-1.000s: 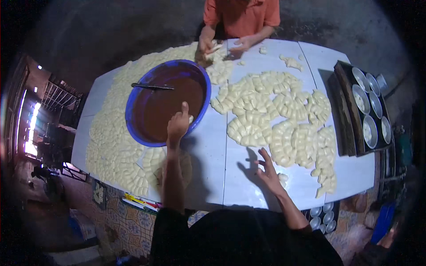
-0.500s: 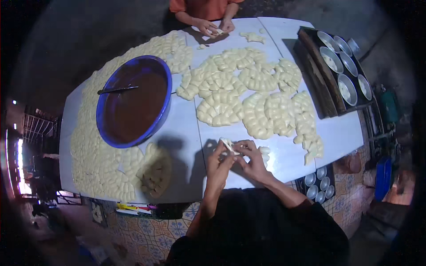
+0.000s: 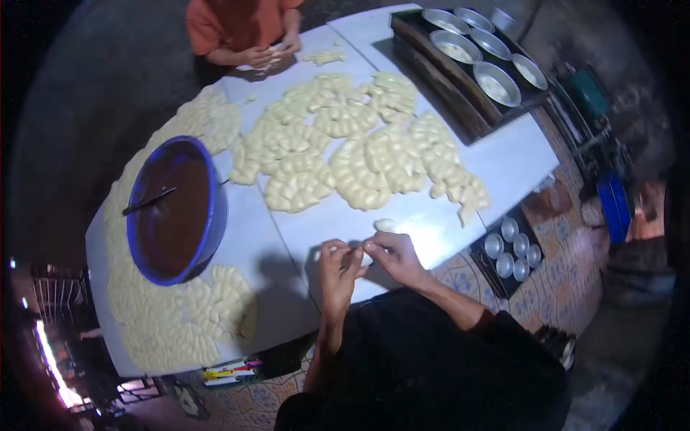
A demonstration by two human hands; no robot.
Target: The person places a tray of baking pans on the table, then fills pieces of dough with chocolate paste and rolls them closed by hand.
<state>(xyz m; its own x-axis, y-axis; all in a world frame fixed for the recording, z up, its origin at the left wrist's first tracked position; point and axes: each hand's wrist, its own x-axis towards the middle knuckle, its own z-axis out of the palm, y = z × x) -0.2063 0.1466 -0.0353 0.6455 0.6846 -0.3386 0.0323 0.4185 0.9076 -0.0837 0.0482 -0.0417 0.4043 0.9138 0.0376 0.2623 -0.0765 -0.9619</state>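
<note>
Over the table's near edge, my left hand (image 3: 336, 271) and my right hand (image 3: 397, 260) are close together, fingertips pinched around a small piece of white dough (image 3: 367, 259). Fingers cover most of this piece. A loose dough piece (image 3: 384, 225) rests on the table just beyond my right hand. Farther off lie several joined rows of shaped dough pieces (image 3: 359, 172). To the left stands a blue basin (image 3: 221, 215) of brown filling, with a dark-handled utensil (image 3: 149, 201) lying across its inside.
More dough pieces (image 3: 154, 316) cover the table's left side. At the far right, round metal tins (image 3: 496, 84) sit on a dark raised tray (image 3: 460, 104); some contain dough. Opposite me, a person in an orange top (image 3: 244, 32) handles dough. More tins (image 3: 510, 230) stand below the right edge.
The view has turned, shifting the table down and left at its left side. My hands have lowered slightly, and the dough between them is now more hidden by my fingers.
</note>
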